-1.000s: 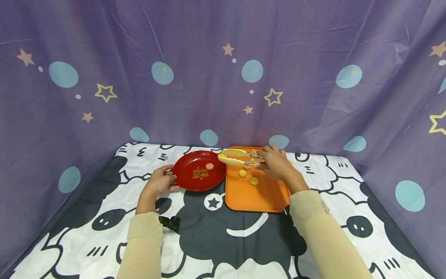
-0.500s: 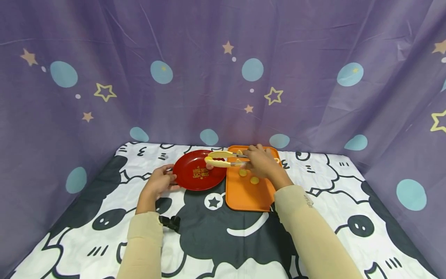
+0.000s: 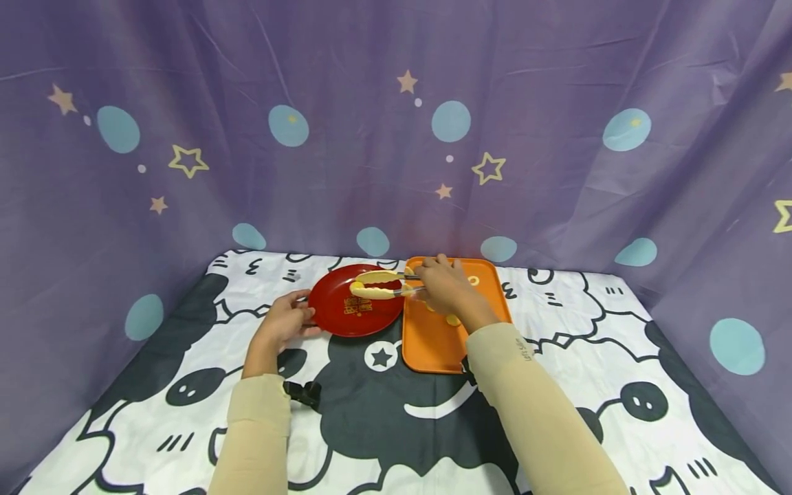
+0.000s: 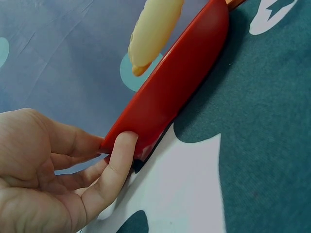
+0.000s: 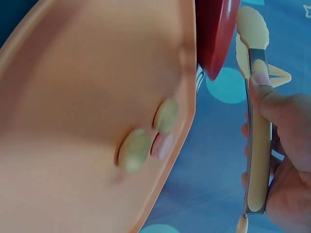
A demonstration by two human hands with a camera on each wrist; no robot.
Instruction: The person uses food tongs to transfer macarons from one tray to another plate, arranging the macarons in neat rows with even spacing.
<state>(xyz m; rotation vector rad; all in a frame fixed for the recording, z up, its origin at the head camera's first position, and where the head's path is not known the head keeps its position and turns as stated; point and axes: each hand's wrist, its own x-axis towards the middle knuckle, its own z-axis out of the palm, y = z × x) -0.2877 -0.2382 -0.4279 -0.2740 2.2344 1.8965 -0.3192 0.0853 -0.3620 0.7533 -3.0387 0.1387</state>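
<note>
My left hand (image 3: 284, 320) pinches the red plate (image 3: 331, 317) by its left edge, one digit pressed against the outer wall. The plate lies near the far edge of the desk (image 3: 371, 440), a little left of the middle, with gold writing on its face. My right hand (image 3: 447, 287) is clamped round the tongs (image 3: 372, 293), whose cream tips reach leftward over the plate with a small yellow piece (image 3: 357, 285) at their ends; I cannot tell whether they touch the plate. Close by the plate's right edge, also toward the desk's far edge, sits the orange tray (image 3: 433, 350). On it lie two yellow discs (image 5: 134, 150) and a pink disc (image 5: 162, 145), near one another. A purple curtain (image 3: 346, 137) hangs behind the desk's far edge.
</note>
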